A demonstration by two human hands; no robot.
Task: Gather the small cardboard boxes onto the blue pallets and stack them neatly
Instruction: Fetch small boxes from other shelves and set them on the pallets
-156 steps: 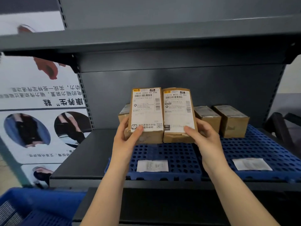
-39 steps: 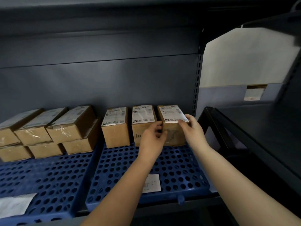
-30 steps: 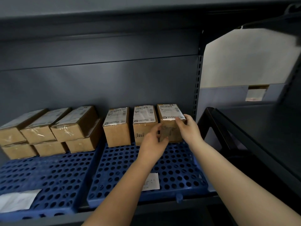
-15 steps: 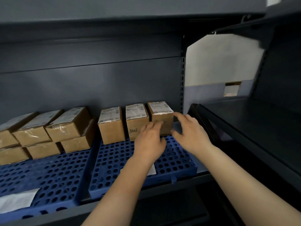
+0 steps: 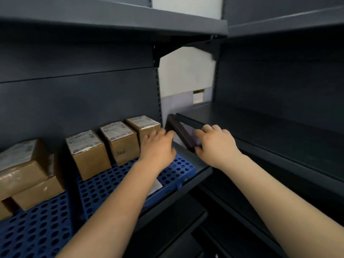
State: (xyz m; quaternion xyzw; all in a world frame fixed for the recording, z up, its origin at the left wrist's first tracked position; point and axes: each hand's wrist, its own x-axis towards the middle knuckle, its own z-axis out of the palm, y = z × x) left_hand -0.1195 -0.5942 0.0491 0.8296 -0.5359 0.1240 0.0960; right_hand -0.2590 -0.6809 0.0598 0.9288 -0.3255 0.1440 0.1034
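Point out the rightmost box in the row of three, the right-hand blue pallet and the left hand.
rightmost box (image 5: 143, 122): head view, label on top.
right-hand blue pallet (image 5: 111, 180): head view, bare perforated deck.
left hand (image 5: 158, 147): head view, back of hand.

place: stockroom/warehouse aisle | cues: dark grey metal shelving (image 5: 111, 21) with slotted upright (image 5: 158, 94); blue perforated pallets (image 5: 115, 185) on shelf; labelled cardboard boxes (image 5: 87, 153) in rows; second shelf unit (image 5: 279, 127) at right

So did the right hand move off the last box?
Yes. The right hand went rightward off the end box, past the shelf upright.
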